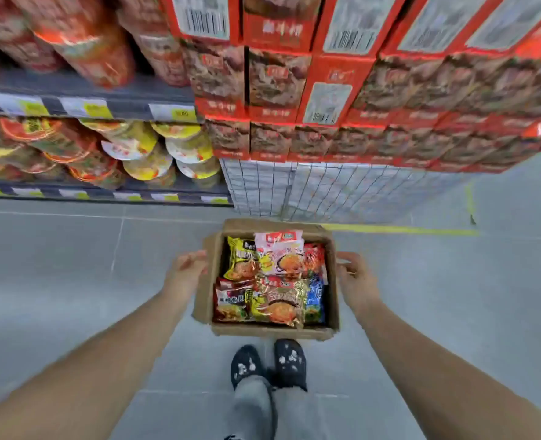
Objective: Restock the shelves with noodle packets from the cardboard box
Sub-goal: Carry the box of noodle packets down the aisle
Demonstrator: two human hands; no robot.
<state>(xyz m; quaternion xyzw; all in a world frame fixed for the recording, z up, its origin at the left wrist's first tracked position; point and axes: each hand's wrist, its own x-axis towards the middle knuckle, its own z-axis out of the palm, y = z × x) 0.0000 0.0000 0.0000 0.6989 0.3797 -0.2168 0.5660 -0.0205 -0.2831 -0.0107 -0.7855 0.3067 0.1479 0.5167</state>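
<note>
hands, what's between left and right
The open cardboard box, filled with noodle packets, sits between the left hand and right hand, in the head view.

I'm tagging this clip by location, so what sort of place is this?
Likely a supermarket aisle: shelves with price tags hold cup noodles, red cartons are stacked alongside, plus a cardboard box of noodle packets.

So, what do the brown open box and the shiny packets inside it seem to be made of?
The brown open box: probably matte cardboard, by its dull tan walls. The shiny packets: likely glossy plastic film, by crinkled glints.
</note>
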